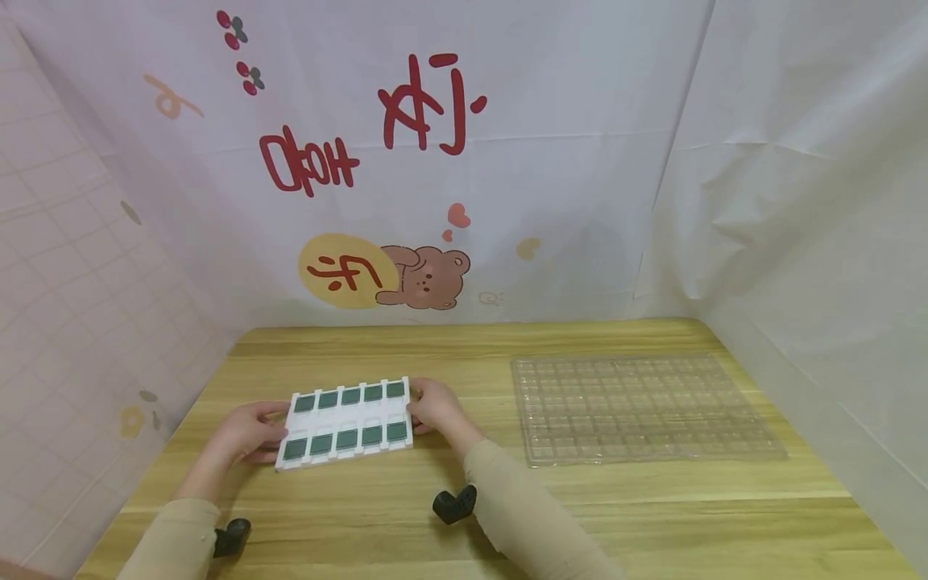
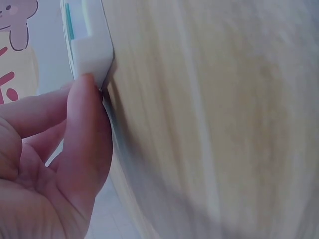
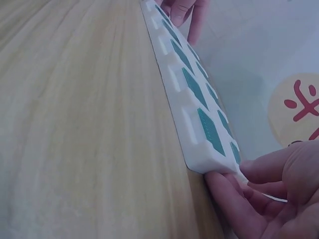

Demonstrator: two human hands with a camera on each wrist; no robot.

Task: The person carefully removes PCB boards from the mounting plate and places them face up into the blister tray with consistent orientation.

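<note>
A white plastic tray (image 1: 350, 416) holds two rows of flat dark green square pieces (image 1: 346, 439). It sits at or just above the wooden table, left of the middle; I cannot tell whether it touches. At the tray's left end, my left hand (image 1: 248, 432) grips the edge, and in the left wrist view its thumb (image 2: 88, 129) presses the white rim. Opposite it, my right hand (image 1: 438, 405) holds the right end. Thumb and fingers of the right hand (image 3: 279, 191) pinch a corner in the right wrist view.
On the right side of the wooden table (image 1: 464, 515) lies a clear plastic tray (image 1: 645, 409) with a grid of small compartments. White printed cloth (image 1: 565, 177) hangs behind the table and along both sides.
</note>
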